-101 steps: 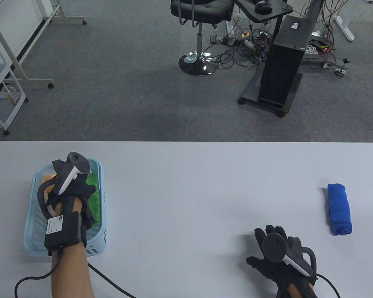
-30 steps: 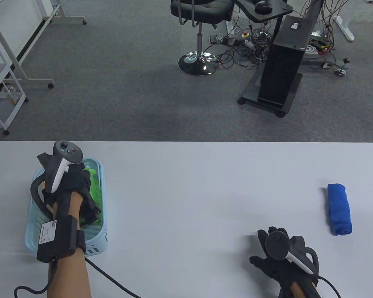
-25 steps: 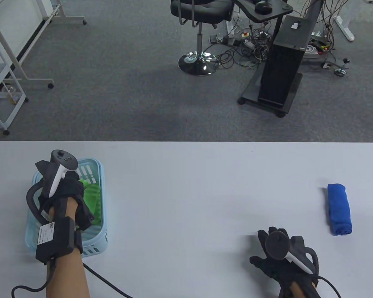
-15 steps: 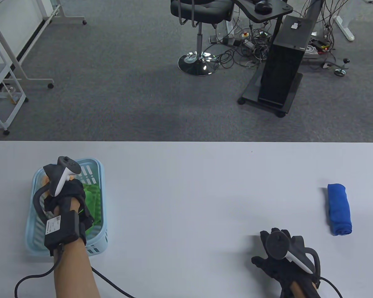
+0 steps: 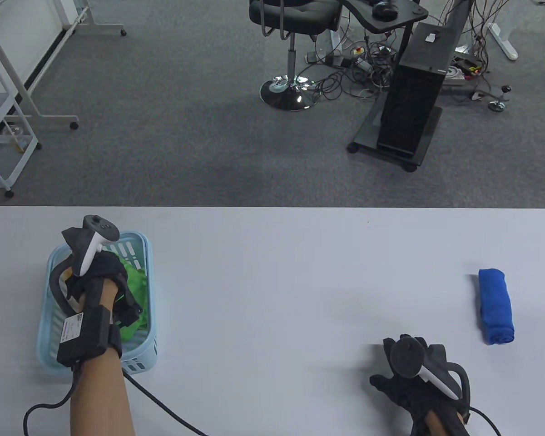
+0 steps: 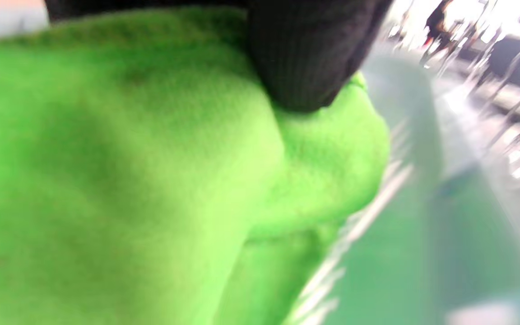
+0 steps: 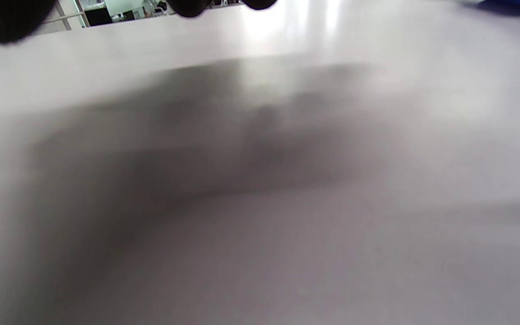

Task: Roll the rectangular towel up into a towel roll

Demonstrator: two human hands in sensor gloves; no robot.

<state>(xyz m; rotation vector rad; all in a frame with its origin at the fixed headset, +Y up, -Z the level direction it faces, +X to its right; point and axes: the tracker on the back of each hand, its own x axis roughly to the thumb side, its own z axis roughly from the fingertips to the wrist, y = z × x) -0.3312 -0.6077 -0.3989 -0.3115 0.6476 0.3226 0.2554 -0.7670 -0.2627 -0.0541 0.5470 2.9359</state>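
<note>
White table [image 5: 272,281], left hand [image 5: 101,284] gripping green towel [image 5: 134,290] inside basket [image 5: 145,352]

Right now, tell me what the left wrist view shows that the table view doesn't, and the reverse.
Only the left wrist view shows a gloved fingertip pressing into the green towel. Only the table view shows the rolled blue towel, the right hand flat on the table, and the whole left hand. Both show the green towel in the light blue basket.
</note>
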